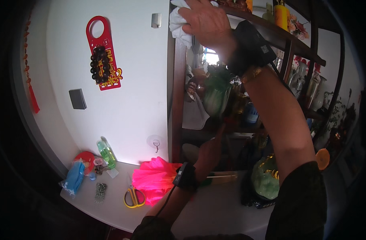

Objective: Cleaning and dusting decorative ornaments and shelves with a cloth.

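My right hand (205, 22) is raised at the top and grips a white cloth (180, 25) against the upper edge of the dark wooden frame (177, 90) of a display shelf. Below it, my left hand (209, 153) reaches toward the shelf with a finger extended; I see nothing in it, though its fingers are dim. A green-and-white cabbage-shaped ornament (216, 96) stands on the shelf between the two hands. Bright pink fabric or paper (154, 180) lies on the counter beside my left wrist.
On the pale counter (213, 213) are yellow-handled scissors (135, 198), a bead bracelet (100, 192), a green bottle (106, 154) and a blue packet (73, 177). A carved green ornament (265, 180) stands at right. Glass vases (298, 75) and bottles fill the shelves. A red hanger (103, 60) holds dark beads.
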`<state>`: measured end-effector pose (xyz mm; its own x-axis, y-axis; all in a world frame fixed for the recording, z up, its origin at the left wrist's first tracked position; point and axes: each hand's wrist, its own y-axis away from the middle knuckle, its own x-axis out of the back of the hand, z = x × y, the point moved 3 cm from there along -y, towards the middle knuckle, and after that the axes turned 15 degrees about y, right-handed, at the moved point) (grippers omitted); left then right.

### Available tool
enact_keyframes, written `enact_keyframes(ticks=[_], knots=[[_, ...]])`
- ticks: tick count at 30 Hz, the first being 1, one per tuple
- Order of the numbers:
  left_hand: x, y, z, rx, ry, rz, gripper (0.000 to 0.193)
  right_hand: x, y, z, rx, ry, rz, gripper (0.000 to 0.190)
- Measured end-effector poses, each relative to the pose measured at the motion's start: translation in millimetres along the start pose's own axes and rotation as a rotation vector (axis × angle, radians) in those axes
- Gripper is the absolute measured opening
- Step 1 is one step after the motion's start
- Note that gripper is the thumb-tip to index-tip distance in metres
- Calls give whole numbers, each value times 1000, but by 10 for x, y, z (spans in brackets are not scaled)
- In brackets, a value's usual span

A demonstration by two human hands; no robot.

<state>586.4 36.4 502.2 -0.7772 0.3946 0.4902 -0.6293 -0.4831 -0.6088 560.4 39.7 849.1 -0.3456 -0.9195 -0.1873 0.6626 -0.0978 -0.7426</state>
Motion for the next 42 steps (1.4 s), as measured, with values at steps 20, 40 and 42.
enact_keyframes(ticks=[20,40,42], knots=[[763,11,537,-121,167,-169,28,17,199,-110,62,29,51,10],[2115,-1029,1111,-600,58,702,67,-57,269,-223,-48,-290,-16,32],[2130,-1068,1088,-581,74,686,68,-72,282,-233,-47,-308,-28,29]])
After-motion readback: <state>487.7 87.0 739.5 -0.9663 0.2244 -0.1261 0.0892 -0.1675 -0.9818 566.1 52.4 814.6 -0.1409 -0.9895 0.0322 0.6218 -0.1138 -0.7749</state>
